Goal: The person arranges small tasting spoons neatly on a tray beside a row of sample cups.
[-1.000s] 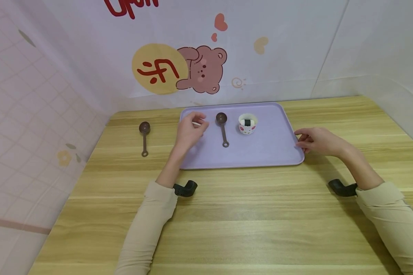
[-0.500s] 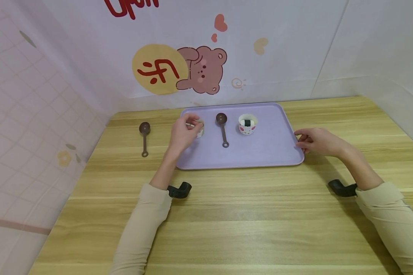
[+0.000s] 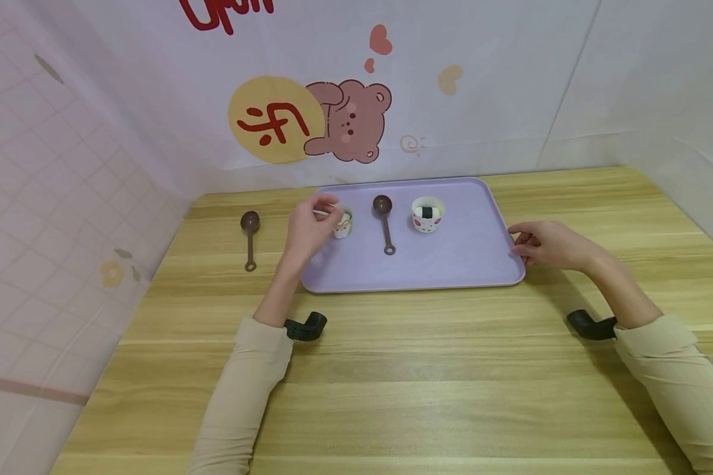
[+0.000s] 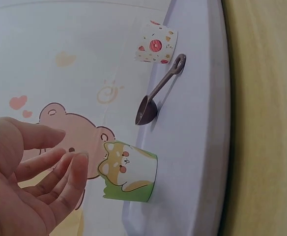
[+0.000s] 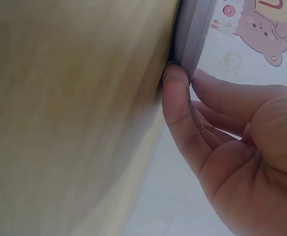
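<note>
Left hand (image 3: 309, 227) has backed off leftward, fingers loosely curled, thumb apart. I see the dog cup (image 3: 343, 228) at upper centre, likely placed. Right hand (image 3: 543, 243) pinches the purple tray's (image 3: 451, 254) right edge.

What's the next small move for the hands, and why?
I'd probably move the left hand across to the brown scoop on the wooden table: that hand appears empty and clear of the dog-print cup, the scoop lies off the tray, and the right hand pinches the tray's edge.
</note>
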{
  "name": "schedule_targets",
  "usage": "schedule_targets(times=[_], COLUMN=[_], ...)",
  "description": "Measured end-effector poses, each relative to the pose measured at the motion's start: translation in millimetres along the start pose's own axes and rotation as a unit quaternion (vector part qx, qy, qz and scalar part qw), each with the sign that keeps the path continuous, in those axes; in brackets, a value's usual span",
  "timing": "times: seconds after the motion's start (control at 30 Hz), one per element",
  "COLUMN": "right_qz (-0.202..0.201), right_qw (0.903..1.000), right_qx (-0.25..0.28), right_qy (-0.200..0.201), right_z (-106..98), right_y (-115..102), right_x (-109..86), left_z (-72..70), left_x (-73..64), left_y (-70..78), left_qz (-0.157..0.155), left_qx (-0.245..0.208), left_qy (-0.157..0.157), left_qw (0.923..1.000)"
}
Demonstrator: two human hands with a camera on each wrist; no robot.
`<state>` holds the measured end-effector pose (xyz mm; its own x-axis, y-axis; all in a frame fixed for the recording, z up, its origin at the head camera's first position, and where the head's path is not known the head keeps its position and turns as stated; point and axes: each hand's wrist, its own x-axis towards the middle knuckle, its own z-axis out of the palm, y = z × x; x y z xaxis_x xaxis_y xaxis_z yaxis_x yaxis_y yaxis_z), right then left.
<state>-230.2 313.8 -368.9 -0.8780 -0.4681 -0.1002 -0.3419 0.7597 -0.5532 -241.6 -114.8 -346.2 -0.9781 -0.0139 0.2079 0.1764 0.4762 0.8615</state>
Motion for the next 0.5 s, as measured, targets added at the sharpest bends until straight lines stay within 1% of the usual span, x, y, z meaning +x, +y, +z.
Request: schedule_targets(times=[0.07,0.3,0.5], right_qz=[0.0,0.006,0.009], right_qw=[1.0,1.0,1.0], right_qx=[-0.001,0.0,-0.001], right_qy=[-0.001,-0.003,-0.003], right_z=[-0.3,-0.8,-0.9], right_y=[0.0,-0.9,-2.2], right_x=[-0.1,0.5,0.3], left_z=[-2.5,-10.8,-18.0], left_x=[-0.1,2.3,3.4], left_y=[0.2,-0.1,0.0], left_qz=[-0.005,-0.019,-0.029], left_qx=[-0.004,-0.043,-0.048], left_qy=[0.003,0.007,0.009], left_qw=[1.0,0.9989,0.9984])
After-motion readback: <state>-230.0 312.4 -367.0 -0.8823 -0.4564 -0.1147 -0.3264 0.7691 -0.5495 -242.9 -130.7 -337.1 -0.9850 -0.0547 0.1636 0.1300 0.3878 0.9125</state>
